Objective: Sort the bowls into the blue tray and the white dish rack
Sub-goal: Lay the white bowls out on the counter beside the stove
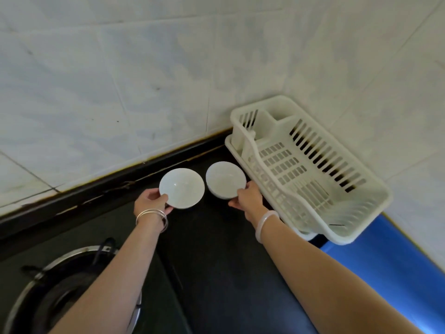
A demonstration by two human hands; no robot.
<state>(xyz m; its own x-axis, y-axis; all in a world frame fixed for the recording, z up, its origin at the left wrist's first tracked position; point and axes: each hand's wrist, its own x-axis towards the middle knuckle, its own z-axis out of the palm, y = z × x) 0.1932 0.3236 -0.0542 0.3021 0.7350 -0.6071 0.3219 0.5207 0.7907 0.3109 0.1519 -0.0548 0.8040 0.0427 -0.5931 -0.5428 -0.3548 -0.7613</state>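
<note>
Pale marbled wall tiles (120, 80) meeting in a corner above a black counter (216, 261); gas burner (60, 292) at lower left; soft, even light.

Bare forearms, no sleeves, a bangle at each wrist.
The left hand (151, 201) has thin silver bangles (152, 216) stacked at its wrist; the right hand (248, 197) has one thick, pale, translucent bangle (265, 224), smooth and rounded.
</note>
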